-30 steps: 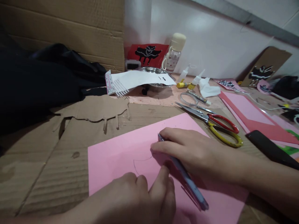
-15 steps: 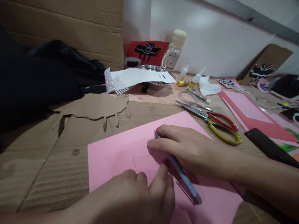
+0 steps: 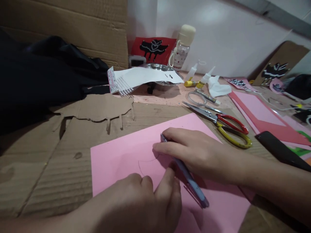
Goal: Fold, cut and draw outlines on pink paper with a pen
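A pink sheet of paper (image 3: 114,165) lies in front of me with a thin curved pencil-like line drawn on it. My right hand (image 3: 194,153) rests on the sheet, its fingers closed on a slim bluish-grey pen (image 3: 191,186). The pen slants under the palm, its clip end toward me and its other end by the fingertips. Low in the view, my left hand (image 3: 143,204) presses on the same paper with curled fingers, close to the pen. What those fingers pinch, if anything, is hidden.
Scissors (image 3: 218,123) with red and yellow handles lie beyond my right hand, near a black phone-like object (image 3: 282,150). A cardboard cutout (image 3: 97,106) sits at left. Behind are glue bottles (image 3: 204,78), a metal bowl (image 3: 160,67), a bottle (image 3: 182,51) and pearl stickers (image 3: 123,86).
The camera view has shifted slightly, so the background sits a little higher. Both hands, the pen and the drawn line keep nearly the same places on the paper.
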Motion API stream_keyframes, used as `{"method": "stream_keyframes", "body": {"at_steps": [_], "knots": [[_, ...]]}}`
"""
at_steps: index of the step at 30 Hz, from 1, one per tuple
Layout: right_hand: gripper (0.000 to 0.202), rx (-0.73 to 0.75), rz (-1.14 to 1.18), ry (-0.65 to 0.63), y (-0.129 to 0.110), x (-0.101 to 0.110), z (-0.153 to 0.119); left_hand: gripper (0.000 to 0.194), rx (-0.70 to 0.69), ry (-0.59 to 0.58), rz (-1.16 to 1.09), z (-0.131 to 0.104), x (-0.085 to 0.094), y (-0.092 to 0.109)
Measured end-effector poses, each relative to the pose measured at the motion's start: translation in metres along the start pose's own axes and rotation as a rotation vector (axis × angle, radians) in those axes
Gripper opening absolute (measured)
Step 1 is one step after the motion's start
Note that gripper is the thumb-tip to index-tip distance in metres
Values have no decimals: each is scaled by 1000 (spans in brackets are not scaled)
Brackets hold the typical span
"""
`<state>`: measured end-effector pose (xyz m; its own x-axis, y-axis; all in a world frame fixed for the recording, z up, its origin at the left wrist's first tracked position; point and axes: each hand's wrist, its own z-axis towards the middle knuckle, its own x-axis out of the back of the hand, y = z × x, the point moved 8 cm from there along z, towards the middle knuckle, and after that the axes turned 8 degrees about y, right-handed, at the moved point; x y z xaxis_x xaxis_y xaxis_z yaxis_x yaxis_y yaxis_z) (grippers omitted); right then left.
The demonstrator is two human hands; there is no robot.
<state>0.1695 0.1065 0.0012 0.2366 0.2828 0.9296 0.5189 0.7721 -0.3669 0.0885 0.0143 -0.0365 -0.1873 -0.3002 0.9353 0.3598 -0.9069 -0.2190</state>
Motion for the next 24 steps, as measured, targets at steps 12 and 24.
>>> {"method": "stream_keyframes", "body": {"at_steps": [12,24], "knots": [[17,5,130,79,10,27,-4,49,30,-23,-60,2,0,-1],[26,32,53,-42,5,12,-9,50,-1,0,3,1,9,-1]]}}
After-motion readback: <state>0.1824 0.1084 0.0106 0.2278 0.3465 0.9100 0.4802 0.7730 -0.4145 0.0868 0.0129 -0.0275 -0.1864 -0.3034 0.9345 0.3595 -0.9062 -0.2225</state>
